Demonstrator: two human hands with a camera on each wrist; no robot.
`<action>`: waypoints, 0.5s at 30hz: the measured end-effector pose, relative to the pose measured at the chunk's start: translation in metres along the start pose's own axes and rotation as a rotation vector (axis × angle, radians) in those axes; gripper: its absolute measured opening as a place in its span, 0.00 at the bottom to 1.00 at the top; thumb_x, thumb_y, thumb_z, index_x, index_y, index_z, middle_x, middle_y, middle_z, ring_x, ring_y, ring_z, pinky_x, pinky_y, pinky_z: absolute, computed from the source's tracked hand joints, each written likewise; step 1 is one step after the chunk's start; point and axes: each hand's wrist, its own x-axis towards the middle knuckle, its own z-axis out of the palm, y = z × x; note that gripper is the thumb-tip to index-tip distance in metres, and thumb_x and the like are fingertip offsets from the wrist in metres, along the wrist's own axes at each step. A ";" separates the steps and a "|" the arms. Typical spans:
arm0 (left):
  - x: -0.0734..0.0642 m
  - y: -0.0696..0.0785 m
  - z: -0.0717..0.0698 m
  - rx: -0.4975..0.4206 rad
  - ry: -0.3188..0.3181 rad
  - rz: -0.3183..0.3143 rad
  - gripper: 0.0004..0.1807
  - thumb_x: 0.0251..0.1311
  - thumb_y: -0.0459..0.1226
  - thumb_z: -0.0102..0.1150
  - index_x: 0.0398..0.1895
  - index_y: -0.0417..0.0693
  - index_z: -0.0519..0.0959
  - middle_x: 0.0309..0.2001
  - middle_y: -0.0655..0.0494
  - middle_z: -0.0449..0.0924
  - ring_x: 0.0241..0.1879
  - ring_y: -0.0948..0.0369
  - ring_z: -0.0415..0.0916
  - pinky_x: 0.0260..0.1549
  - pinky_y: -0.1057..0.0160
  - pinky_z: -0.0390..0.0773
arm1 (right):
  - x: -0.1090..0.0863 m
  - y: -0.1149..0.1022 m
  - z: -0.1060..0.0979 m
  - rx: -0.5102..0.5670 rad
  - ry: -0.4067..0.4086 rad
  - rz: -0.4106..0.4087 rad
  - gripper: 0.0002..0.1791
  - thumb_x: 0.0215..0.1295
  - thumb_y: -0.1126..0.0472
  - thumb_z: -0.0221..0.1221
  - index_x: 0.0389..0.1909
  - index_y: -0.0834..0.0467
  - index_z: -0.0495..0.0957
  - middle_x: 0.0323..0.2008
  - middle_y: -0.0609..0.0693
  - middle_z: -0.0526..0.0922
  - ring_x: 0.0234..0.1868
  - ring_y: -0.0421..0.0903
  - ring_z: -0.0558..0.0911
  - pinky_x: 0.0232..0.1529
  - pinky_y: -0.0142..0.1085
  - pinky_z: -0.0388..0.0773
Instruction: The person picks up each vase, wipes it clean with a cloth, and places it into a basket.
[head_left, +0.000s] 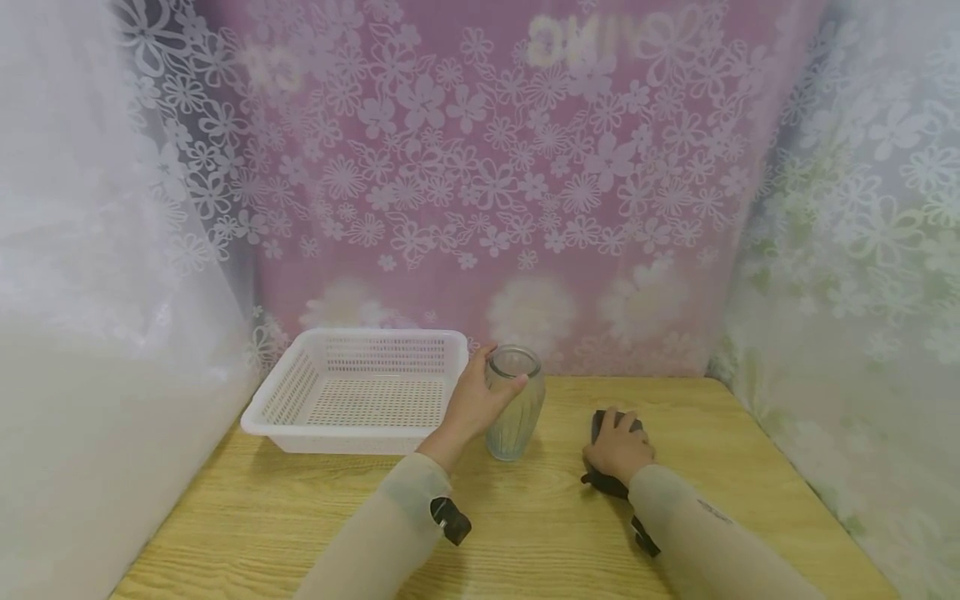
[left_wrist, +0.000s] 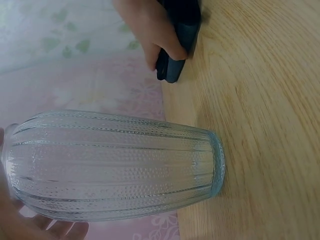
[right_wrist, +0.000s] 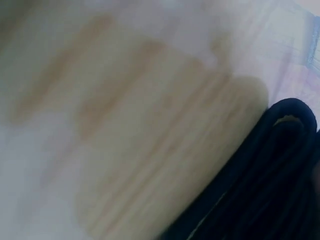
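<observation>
A clear ribbed glass vase (head_left: 515, 421) stands upright on the wooden table. My left hand (head_left: 476, 398) grips it near the top, thumb across the near side and fingers round the far left side. In the left wrist view the vase (left_wrist: 115, 167) shows dotted glass between its ribs, with its base at the tabletop. Farther right, my right hand (head_left: 621, 446) grips a black folded item (head_left: 598, 422) from above. Up close in the right wrist view, the folded item (right_wrist: 235, 200) shows dark layers with a rounded fold; I cannot tell its exact kind.
A white perforated plastic basket (head_left: 330, 442) sits left of the vase, close to my left hand. Flower-patterned sheeting (head_left: 487, 167) hangs behind the table (head_left: 540, 533) and along both sides.
</observation>
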 end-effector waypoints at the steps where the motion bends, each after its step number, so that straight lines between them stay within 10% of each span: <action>1: 0.000 0.000 -0.001 -0.003 0.000 -0.002 0.49 0.60 0.66 0.58 0.78 0.52 0.56 0.75 0.44 0.59 0.72 0.42 0.59 0.64 0.37 0.66 | 0.000 -0.001 -0.001 0.001 -0.004 -0.002 0.50 0.70 0.50 0.55 0.77 0.71 0.36 0.70 0.84 0.34 0.57 0.87 0.60 0.50 0.75 0.67; 15: -0.001 0.003 -0.002 -0.051 -0.026 0.008 0.45 0.63 0.61 0.59 0.77 0.55 0.56 0.75 0.43 0.58 0.71 0.40 0.59 0.62 0.35 0.66 | 0.009 0.002 -0.029 0.055 -0.060 -0.124 0.38 0.75 0.55 0.49 0.74 0.75 0.49 0.67 0.84 0.53 0.64 0.82 0.59 0.62 0.70 0.60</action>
